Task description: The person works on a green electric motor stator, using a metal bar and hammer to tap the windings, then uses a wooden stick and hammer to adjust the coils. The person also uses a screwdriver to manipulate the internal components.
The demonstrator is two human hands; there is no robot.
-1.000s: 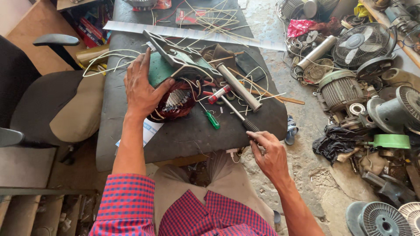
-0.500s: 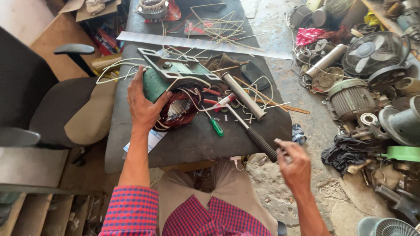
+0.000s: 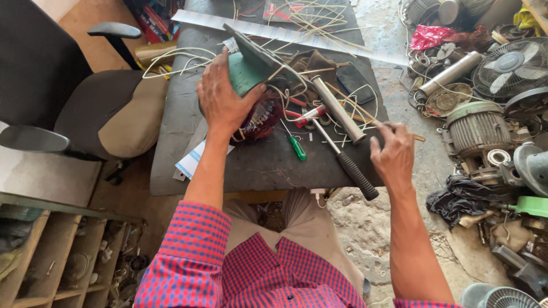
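Note:
My left hand (image 3: pixel 222 100) presses down on a green motor housing (image 3: pixel 248 71) with copper-red windings (image 3: pixel 260 117), which lies tilted on the dark table (image 3: pixel 262 168). At the table's right edge my right hand (image 3: pixel 394 154) has its fingers curled and pinched on a thin wooden stick (image 3: pixel 419 137). A black-handled hammer (image 3: pixel 355 174) lies free just left of that hand. Between my hands lie a grey metal tube (image 3: pixel 339 111), a green-handled screwdriver (image 3: pixel 297 148) and a red-handled tool (image 3: pixel 308 116).
White wires and thin sticks litter the table's far half. An office chair (image 3: pixel 108 114) stands at the left, above a wooden shelf (image 3: pixel 51 251). On the floor at the right lie a ribbed motor (image 3: pixel 476 125), fan grilles (image 3: pixel 514 68) and scrap parts.
My right hand has left the hammer handle and moved up to the thin stick at the table's right edge. My left hand stays on the green motor housing.

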